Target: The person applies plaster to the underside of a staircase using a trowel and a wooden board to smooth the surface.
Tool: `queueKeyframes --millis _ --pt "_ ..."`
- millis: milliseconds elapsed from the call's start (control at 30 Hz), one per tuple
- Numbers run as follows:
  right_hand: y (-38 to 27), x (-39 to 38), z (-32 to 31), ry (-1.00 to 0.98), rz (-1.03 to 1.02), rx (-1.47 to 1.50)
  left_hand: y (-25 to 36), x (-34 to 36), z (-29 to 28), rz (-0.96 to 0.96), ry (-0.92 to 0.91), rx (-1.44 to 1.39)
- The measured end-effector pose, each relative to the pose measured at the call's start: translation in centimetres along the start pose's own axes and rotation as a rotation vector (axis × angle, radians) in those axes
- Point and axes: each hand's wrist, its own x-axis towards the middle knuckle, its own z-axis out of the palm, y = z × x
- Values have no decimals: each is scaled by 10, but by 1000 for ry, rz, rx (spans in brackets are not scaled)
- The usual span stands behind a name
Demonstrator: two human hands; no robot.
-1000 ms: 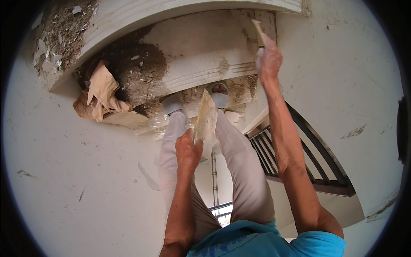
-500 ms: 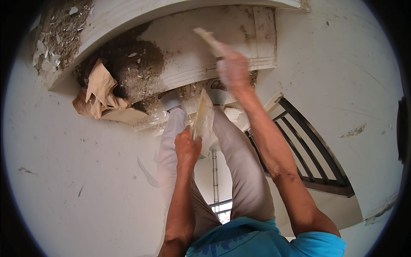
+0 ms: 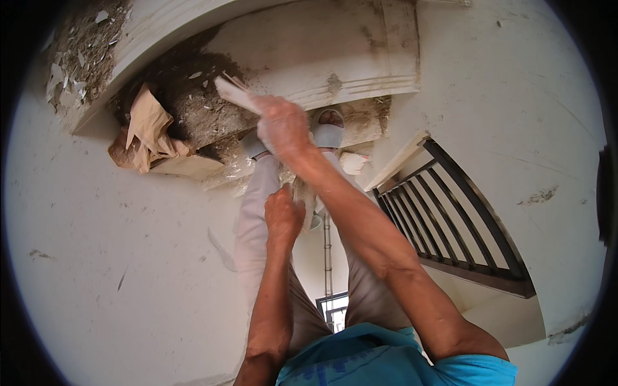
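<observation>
Wall (image 3: pixel 129 270): pale, scuffed, filling the field from 6 to 10 o'clock.
Ledge (image 3: pixel 322 58): moulded, pale, curving across 11 to 1 o'clock; both feet are planted on it in grey sandals (image 3: pixel 328 136).
Railing (image 3: pixel 450 219): black bars, at 3 to 4 o'clock, well below.
Debris (image 3: pixel 196 109): dark grit and pale flakes heaped on the ledge at 11 o'clock.
Paper (image 3: pixel 147 128): brown, crumpled, at the debris heap's 9 o'clock edge.

Right hand (image 3: pixel 283 125): just above centre, fingers wrapped tight round the blade (image 3: pixel 233 93). The blade is pale and flat; its tip is laid against the debris at 11 o'clock.
Left hand (image 3: pixel 284 215): at centre, between the knees, fingers curled shut on a pale flat piece (image 3: pixel 300 192) that is mostly hidden by the right forearm; its kind cannot be told.

Judgement: the debris is being scraped along the ledge, and much of it is not yet shifted. A flat, low blade angle and a short stroke are called for next, with the feet kept clear and balance held above the drop.
</observation>
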Motion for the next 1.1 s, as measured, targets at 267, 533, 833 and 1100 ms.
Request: queueKeyframes --millis 267,533,833,1100 --pt "173 -35 -124 166 345 82 0 -1 -1 -22 14 -17" --pt "199 -33 -121 164 589 771 -4 0 -5 -12 -6 29" --pt "148 10 -92 -27 356 183 0 2 -8 -11 4 53" --pt "189 8 -113 82 350 45 3 4 -2 25 26 15"
